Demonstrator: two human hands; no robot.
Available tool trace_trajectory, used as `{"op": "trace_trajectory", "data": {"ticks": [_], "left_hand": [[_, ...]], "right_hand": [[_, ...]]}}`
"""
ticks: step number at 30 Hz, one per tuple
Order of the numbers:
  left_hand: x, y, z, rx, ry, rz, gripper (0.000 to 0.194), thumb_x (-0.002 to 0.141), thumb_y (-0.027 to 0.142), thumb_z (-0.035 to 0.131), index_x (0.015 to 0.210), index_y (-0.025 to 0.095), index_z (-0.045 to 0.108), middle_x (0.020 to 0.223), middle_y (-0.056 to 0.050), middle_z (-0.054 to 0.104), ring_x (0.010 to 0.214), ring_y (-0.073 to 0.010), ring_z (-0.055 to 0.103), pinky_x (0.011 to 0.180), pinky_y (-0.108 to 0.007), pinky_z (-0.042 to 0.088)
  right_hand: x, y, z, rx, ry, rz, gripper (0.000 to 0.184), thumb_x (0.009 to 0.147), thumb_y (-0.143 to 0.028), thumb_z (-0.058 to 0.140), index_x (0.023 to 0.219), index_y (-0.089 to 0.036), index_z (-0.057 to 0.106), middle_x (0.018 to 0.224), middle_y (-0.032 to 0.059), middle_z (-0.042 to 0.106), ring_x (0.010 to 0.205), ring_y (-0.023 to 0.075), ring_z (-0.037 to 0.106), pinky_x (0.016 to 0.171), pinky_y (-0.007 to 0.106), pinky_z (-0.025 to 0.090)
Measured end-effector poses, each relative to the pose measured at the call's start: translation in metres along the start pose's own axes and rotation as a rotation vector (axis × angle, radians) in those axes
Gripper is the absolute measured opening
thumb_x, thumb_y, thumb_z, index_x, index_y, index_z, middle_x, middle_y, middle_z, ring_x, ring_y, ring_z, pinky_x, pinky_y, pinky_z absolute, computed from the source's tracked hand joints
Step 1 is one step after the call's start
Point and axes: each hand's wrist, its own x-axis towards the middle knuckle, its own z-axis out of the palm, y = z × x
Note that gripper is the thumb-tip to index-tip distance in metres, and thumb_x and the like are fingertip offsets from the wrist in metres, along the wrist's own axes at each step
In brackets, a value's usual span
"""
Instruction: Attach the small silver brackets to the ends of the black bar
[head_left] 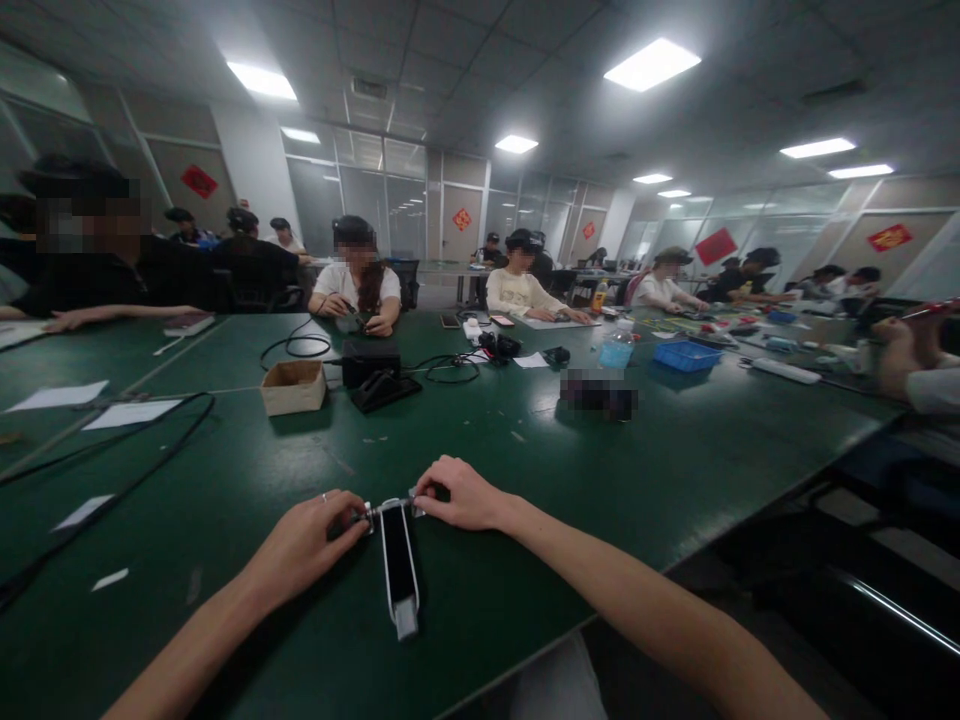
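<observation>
Bench (487, 440): smooth, semi-gloss. White-framed piece (399, 560): frame plastic-looking, smooth; dark centre matt. Open box (294, 399): matt cardboard. Basket (684, 361): plastic. Bottle (616, 348): clear plastic. Loose sheets (133, 413): paper, matt.

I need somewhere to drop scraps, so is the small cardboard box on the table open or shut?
Open: the cardboard box has no lid across its top, and its inside walls show.

cardboard box (292, 398) sat on green table (487, 435) | black boxy thing (371, 357) was just right of it | papers (133, 413) lay left of it | blue basket (684, 361) was way off right
</observation>
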Motion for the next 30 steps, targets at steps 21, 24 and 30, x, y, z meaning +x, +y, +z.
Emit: {"op": "trace_trajectory", "data": {"ticks": [21,24,30], "left_hand": [[0.000,-0.014,0.005,-0.012,0.113,0.032,0.030,0.086,0.043,0.043,0.093,0.022,0.064,0.089,-0.004,0.067,0.070,-0.0186,0.062,0.066,-0.029,0.049],[0.001,-0.018,0.006,-0.003,0.115,0.010,0.030,0.086,0.041,0.042,0.094,0.022,0.064,0.092,-0.004,0.067,0.072,-0.0192,0.063,0.067,-0.030,0.049],[0.002,-0.019,0.004,0.040,0.140,-0.032,0.032,0.084,0.039,0.041,0.093,0.021,0.066,0.092,-0.006,0.068,0.075,-0.0218,0.065,0.069,-0.032,0.051]], "right_hand": [[0.001,-0.002,-0.003,0.001,0.070,0.035,0.002,0.081,-0.015,0.060,0.084,-0.015,0.060,0.084,0.0026,0.062,0.079,0.0136,0.053,0.076,0.027,0.043],[0.002,-0.001,-0.002,-0.010,0.086,0.037,0.002,0.082,-0.016,0.059,0.083,-0.015,0.060,0.084,0.0031,0.062,0.078,0.0137,0.053,0.075,0.027,0.043],[0.001,0.006,0.004,-0.047,0.139,0.057,0.006,0.080,-0.013,0.059,0.085,-0.015,0.060,0.083,0.0030,0.063,0.078,0.0142,0.052,0.076,0.028,0.043]]}}
